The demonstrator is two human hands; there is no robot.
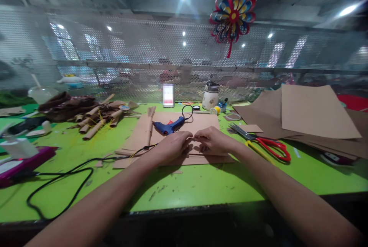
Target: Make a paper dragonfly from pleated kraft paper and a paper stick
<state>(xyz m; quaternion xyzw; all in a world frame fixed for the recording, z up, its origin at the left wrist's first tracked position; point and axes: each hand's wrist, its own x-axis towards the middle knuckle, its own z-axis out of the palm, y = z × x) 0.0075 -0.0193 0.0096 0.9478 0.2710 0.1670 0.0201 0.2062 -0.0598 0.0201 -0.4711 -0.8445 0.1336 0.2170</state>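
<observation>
paper point(205, 121): stacked on worktop point(184, 193) beneath left hand point(176, 144) and right hand point(211, 139).
hands: held nearly together; anything pinched cannot be told.
edges: best gripped here; paper judged light, stiffish, easily creased.

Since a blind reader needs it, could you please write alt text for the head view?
A person's left hand and right hand are close together over brown sheets on a green table. A blue glue gun lies just beyond, with brown rolls left and red-handled scissors right.
</observation>
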